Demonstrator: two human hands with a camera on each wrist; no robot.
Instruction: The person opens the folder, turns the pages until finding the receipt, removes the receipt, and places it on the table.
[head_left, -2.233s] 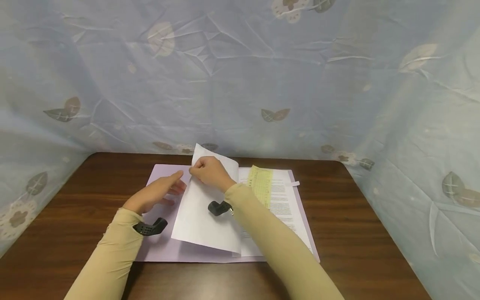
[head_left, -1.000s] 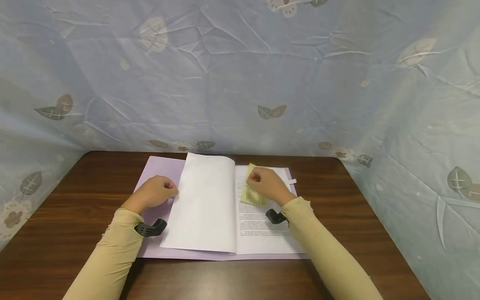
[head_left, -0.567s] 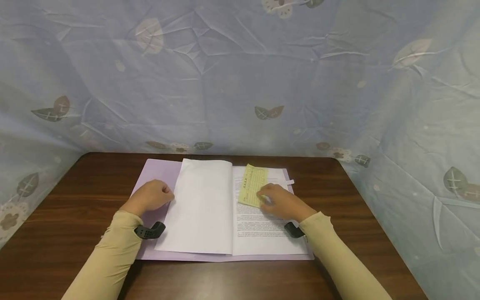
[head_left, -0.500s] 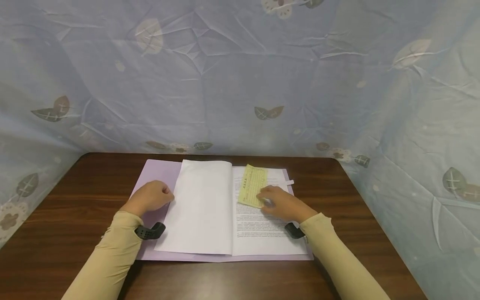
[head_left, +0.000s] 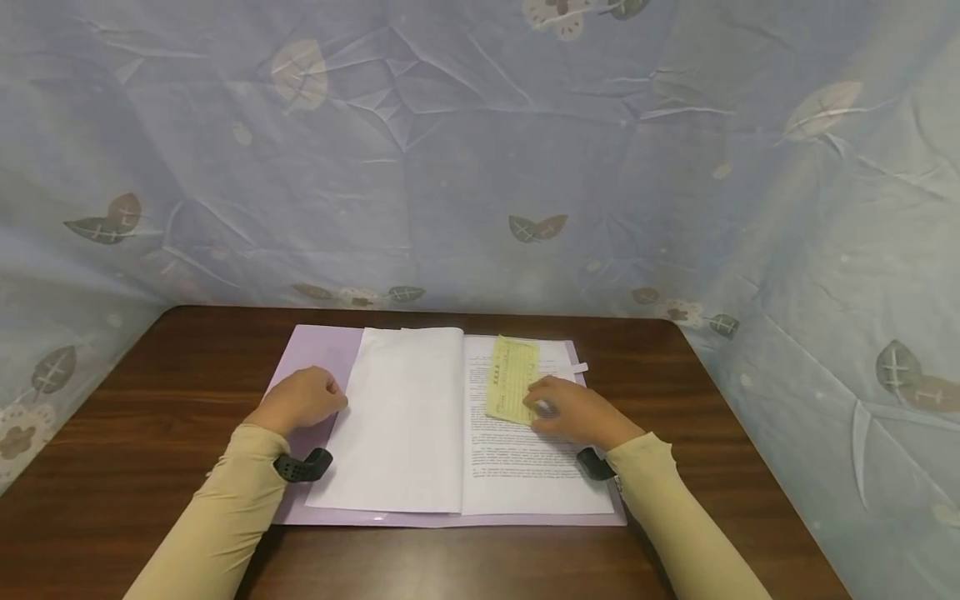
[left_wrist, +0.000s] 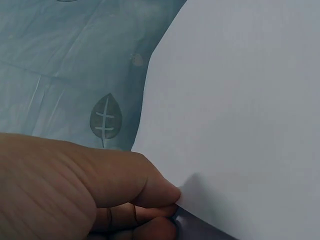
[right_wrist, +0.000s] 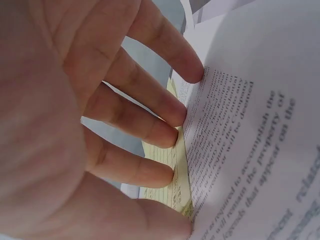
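A lilac folder [head_left: 318, 346] lies open on the table, with a stack of papers in it. My left hand [head_left: 303, 398] pinches the left edge of a turned white sheet [head_left: 401, 417] between thumb and curled fingers, as the left wrist view shows up close. On the right, a printed page [head_left: 525, 487] faces up with a yellow ruled slip of paper [head_left: 510, 379] near its top. My right hand [head_left: 579, 412] reaches to the slip's lower right edge. In the right wrist view its fingers are spread, fairly straight, with the fingertips [right_wrist: 192, 72] on the page and along the slip.
A white tab [head_left: 576, 368] sticks out past the folder's right edge. The brown wooden table [head_left: 697, 450] extends on both sides. A pale blue patterned curtain [head_left: 465, 167] hangs behind it and at the sides. Black bands [head_left: 302, 467] sit on both wrists.
The white sheet was turned over to the left, and my left hand took its edge. My right hand moved to the yellow slip, which has since shifted slightly right and toward me.
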